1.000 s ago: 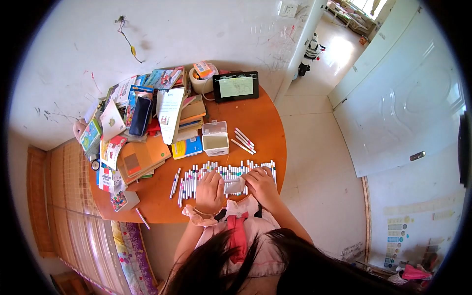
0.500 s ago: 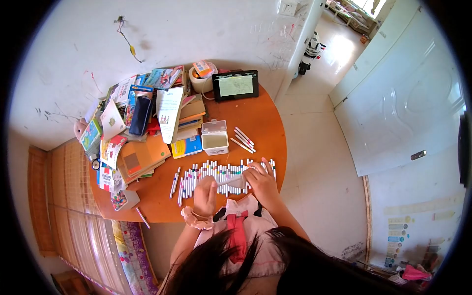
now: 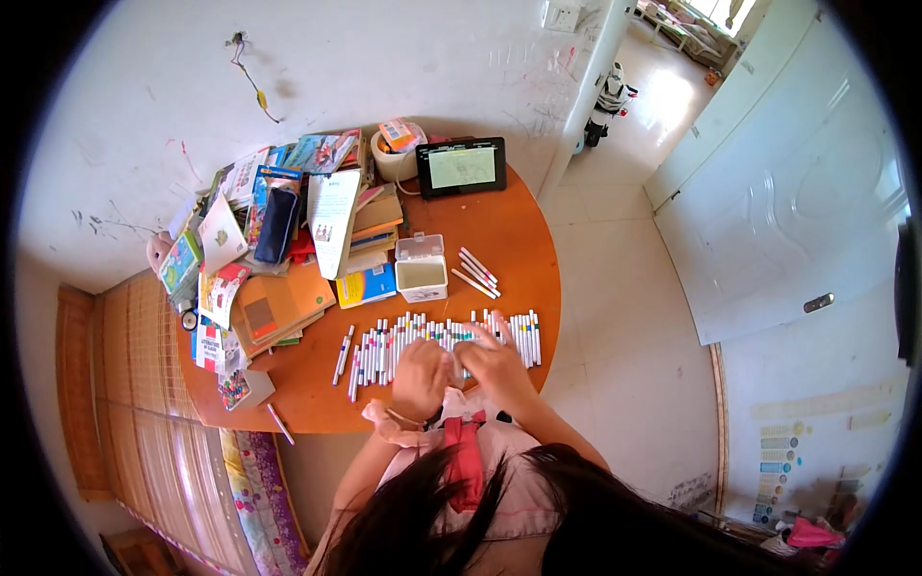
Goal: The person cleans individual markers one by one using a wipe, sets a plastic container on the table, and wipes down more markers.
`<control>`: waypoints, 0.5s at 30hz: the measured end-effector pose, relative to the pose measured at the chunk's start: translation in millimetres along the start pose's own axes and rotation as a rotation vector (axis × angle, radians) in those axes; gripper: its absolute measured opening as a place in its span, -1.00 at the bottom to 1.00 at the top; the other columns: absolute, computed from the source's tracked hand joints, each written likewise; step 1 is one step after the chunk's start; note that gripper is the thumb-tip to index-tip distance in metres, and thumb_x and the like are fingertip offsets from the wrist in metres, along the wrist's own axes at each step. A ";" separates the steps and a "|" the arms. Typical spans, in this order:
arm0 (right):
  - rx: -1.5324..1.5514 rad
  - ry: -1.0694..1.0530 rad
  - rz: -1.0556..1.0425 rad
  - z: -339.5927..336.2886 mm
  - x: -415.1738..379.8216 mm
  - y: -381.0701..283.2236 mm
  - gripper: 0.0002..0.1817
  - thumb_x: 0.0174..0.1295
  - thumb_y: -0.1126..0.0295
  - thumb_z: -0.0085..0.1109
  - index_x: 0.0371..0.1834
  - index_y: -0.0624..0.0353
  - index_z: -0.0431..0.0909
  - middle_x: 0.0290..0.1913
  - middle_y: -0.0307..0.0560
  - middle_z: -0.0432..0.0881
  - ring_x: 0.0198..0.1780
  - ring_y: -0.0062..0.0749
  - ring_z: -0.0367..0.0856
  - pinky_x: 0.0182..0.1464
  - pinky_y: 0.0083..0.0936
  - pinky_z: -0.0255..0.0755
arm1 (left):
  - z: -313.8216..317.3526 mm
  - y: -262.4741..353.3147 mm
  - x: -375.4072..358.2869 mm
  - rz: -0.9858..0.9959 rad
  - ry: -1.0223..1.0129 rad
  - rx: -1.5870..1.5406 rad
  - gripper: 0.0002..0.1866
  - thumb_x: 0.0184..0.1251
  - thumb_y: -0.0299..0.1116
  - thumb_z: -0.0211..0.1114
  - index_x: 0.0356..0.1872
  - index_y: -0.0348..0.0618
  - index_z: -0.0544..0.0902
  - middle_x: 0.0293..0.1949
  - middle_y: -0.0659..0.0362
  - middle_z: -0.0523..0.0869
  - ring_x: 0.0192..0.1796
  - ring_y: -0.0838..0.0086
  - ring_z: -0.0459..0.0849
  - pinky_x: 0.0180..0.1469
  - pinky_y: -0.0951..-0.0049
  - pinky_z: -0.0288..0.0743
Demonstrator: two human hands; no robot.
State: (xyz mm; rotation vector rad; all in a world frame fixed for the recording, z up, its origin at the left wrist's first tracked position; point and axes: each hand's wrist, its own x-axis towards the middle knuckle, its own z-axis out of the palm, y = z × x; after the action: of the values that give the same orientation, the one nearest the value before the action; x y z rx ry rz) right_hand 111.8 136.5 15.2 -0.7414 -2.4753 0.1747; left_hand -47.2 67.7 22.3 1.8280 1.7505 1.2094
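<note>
My left hand (image 3: 420,377) is closed over the near edge of a long row of white markers (image 3: 379,348) with coloured bands. Close beside it, my right hand (image 3: 497,372) has thumb and lower fingers drawn in, with other fingers raised over the row. Between the two hands a small whitish, see-through piece (image 3: 455,372) shows; the fingers hide most of it and I cannot tell what it is. Two markers (image 3: 343,355) lie apart at the row's left end. Behind the row stands an open white plastic box (image 3: 421,278) with a clear lid.
Several loose markers (image 3: 477,273) lie right of the box. A tablet (image 3: 461,167) stands at the back beside a white round container (image 3: 396,163). Piled books (image 3: 280,305) and a dark pencil case (image 3: 278,225) fill the left. One marker (image 3: 279,423) overhangs the front edge of the table (image 3: 327,415).
My hands have come closer together and nearer my body. The whitish strip that stretched between them is now mostly hidden by the fingers.
</note>
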 end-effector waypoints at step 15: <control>0.168 -0.021 -0.063 -0.4 7.1 -9.2 -0.89 0.17 0.42 0.09 -0.28 0.08 0.58 -0.17 -0.30 0.68 0.22 -0.37 0.50 0.48 -0.01 -0.03 | -3.3 -8.0 -7.8 0.036 0.019 -0.119 -0.68 0.41 -0.35 0.00 -0.50 -0.36 0.50 -0.40 -0.01 0.49 -0.27 0.13 0.42 -0.14 0.20 0.25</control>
State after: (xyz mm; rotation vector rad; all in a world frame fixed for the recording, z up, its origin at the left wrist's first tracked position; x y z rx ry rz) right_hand 102.6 132.6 21.3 -0.5931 -2.4631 0.3640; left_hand -53.9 61.0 15.6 1.7917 1.6250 1.3200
